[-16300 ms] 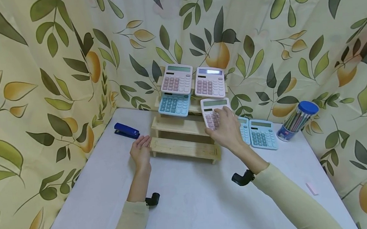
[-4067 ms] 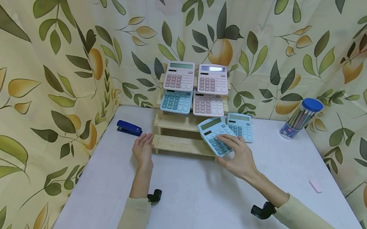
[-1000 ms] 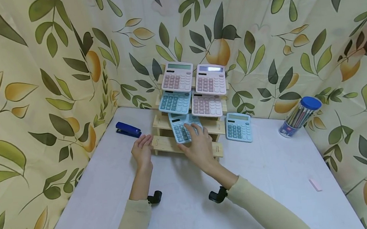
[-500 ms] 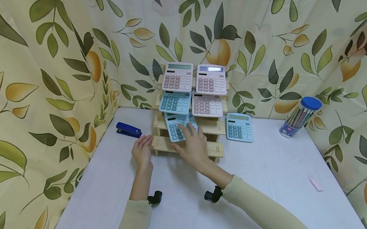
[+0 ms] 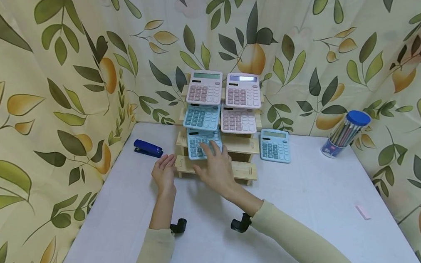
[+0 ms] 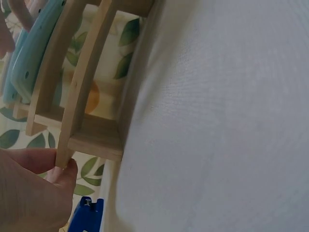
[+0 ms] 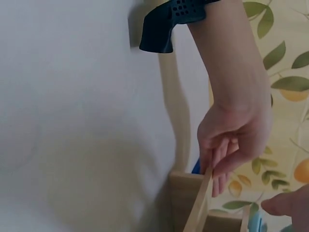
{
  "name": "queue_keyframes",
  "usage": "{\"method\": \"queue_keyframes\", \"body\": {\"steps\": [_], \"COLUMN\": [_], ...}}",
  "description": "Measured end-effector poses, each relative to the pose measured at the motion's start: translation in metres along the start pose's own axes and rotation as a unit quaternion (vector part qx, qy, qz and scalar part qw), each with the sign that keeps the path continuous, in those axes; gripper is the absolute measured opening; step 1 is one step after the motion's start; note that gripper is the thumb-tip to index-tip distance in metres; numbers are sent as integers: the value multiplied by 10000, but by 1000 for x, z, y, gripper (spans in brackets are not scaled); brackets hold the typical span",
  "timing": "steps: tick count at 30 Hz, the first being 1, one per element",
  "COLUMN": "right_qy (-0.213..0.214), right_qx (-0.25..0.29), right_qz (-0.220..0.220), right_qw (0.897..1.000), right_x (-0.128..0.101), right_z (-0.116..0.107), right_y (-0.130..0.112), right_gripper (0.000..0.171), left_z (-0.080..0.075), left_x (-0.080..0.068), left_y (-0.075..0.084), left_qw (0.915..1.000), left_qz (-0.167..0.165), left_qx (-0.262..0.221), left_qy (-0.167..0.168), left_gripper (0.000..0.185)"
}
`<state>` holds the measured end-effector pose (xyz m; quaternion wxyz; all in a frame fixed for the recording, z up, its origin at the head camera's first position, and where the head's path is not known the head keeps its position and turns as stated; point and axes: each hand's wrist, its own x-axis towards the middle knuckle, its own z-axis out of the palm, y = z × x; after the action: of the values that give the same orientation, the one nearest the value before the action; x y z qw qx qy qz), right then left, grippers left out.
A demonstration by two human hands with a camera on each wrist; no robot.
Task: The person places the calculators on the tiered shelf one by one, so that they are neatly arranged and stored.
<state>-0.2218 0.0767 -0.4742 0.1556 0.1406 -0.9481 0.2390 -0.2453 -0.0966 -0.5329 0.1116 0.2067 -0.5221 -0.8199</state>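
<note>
My right hand point(image 5: 215, 168) rests spread fingers on the blue calculator point(image 5: 201, 142), which leans long-axis upslope on the rack point(image 5: 242, 170); my left hand point(image 5: 163, 173) steadies the rack's end, fingers relaxed.

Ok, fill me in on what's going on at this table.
A person is setting a blue calculator onto a stepped wooden rack with the right hand, fingers on its keys. The left hand steadies the rack's left end. Four calculators sit on the upper steps; another blue one lies on the table.
</note>
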Motion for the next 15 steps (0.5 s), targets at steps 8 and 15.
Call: {"method": "queue_keyframes", "body": {"steps": [8,15], "right_qy": [9,-101], "right_qx": [-11,-10], "right_qz": [-132,-215], "right_qw": [9999,9997], "right_x": [-2,-4], "right_z": [3,4], "right_y": [-4,-7], "right_gripper": [76,75], "left_z": [0,0], "left_x": [0,1], "left_y": [0,-1], "left_qw": [9999,9999], "left_qz": [51,87], "left_qx": [-94,-58], "left_qy": [18,32], "left_gripper": [62,63]}}
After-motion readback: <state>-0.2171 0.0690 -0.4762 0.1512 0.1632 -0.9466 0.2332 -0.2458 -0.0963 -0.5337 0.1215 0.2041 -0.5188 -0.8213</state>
